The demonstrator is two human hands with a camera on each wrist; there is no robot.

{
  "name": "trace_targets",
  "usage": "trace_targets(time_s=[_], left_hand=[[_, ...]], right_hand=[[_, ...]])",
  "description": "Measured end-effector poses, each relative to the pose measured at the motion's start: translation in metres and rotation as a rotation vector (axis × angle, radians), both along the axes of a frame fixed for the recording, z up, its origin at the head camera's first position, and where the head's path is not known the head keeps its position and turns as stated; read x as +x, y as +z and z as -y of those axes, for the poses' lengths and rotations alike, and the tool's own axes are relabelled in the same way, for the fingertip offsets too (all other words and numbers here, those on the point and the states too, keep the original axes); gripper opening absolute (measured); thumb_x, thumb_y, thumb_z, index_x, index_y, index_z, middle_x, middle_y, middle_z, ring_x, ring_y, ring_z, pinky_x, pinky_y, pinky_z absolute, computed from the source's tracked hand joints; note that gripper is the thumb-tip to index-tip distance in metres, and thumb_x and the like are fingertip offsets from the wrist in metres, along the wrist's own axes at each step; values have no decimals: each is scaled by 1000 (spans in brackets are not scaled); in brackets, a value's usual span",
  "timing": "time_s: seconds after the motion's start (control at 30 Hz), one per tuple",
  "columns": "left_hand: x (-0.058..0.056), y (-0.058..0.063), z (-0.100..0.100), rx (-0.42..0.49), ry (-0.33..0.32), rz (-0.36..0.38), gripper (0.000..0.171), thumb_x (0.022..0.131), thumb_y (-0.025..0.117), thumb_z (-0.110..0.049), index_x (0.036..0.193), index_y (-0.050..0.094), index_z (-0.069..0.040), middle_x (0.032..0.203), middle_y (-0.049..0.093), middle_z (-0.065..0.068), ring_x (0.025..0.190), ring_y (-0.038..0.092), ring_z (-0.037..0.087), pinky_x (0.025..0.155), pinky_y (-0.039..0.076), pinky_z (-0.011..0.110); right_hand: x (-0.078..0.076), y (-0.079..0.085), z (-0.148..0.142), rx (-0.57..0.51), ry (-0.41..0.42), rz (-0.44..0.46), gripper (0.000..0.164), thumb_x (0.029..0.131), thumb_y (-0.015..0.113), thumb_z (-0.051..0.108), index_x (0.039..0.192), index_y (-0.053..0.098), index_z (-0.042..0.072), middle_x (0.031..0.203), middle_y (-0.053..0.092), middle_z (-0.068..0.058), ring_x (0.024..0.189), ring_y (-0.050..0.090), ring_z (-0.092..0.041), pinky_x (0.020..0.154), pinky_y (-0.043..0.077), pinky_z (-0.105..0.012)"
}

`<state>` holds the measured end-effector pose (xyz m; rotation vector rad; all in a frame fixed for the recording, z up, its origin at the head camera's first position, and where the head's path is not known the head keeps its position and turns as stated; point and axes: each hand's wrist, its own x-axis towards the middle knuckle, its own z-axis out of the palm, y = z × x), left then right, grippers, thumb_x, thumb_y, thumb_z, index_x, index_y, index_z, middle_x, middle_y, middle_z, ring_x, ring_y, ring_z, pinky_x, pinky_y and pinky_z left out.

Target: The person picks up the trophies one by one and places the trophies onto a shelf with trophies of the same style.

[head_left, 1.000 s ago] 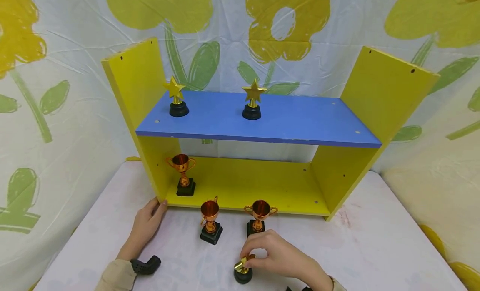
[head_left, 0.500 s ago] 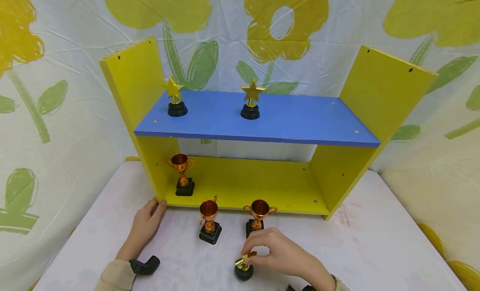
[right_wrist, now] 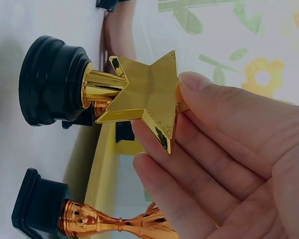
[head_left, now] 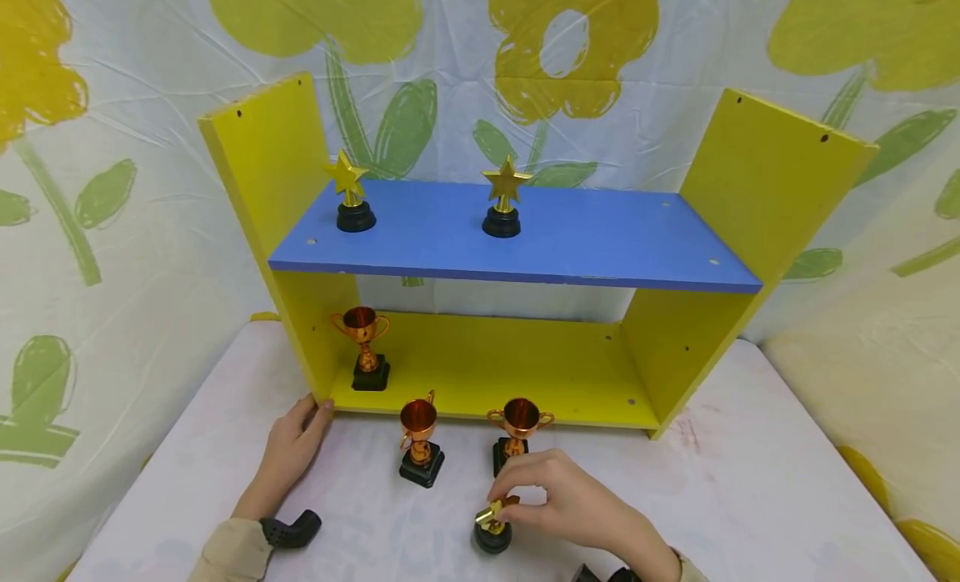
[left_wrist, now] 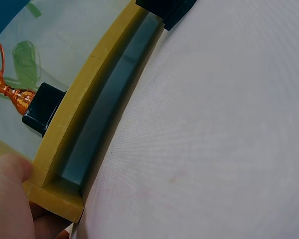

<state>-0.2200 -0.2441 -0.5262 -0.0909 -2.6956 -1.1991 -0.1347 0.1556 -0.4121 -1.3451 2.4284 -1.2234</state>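
My right hand (head_left: 562,499) pinches a gold star trophy (right_wrist: 144,89) by its star, thumb on one side and fingers on the other. Its round black base (head_left: 492,537) is close over the table in the head view. At the lower left corner of a yellow and blue shelf (head_left: 517,278), my left hand (head_left: 292,444) grips the side panel (left_wrist: 55,201), its thumb in front and fingers partly hidden behind. Two bronze cup trophies, one on the left (head_left: 422,440) and one on the right (head_left: 517,432), stand on the table before the shelf.
Two gold star trophies, one at left (head_left: 352,194) and one near the middle (head_left: 504,200), stand on the blue upper board. Another bronze cup (head_left: 365,348) occupies the lower board's left end. Behind hangs a flower-printed cloth (head_left: 450,32).
My right hand has shifted slightly right and toward the shelf, with the star trophy in its fingers. The left hand keeps its place on the shelf corner.
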Motion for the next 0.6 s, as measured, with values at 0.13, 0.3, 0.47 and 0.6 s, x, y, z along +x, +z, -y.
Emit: trace_targets(time_s=[0.13, 0.3, 0.47, 0.6], left_hand=[[-1, 0, 0, 2, -1, 5, 58, 105, 44, -43, 144, 47, 0, 143, 49, 25, 132, 45, 46, 107, 35, 62], [-1, 0, 0, 3, 5, 8, 58, 105, 44, -43, 143, 48, 0, 142, 50, 25, 131, 46, 46, 107, 35, 62], [0, 0, -1, 4, 8, 1, 55, 105, 45, -43, 140, 51, -1, 140, 54, 24, 128, 49, 45, 105, 37, 62], [0, 0, -1, 6, 8, -5, 54, 105, 46, -43, 139, 52, -1, 139, 54, 24, 128, 50, 45, 104, 38, 62]], right_hand=[[0, 1, -2, -6, -8, 7, 10, 93, 71, 13, 102, 75, 16, 99, 71, 7, 87, 62, -4, 74, 55, -25], [0, 4, -3, -12, -22, 12, 10, 94, 70, 17, 102, 75, 17, 99, 71, 7, 87, 62, -4, 75, 54, -23], [1, 6, -4, -28, -31, 12, 10, 94, 70, 18, 103, 75, 17, 100, 72, 6, 87, 63, -5, 75, 55, -24], [1, 7, -6, -39, -31, 1, 11, 94, 70, 17, 104, 75, 16, 100, 72, 6, 87, 64, -6, 75, 55, -24]])
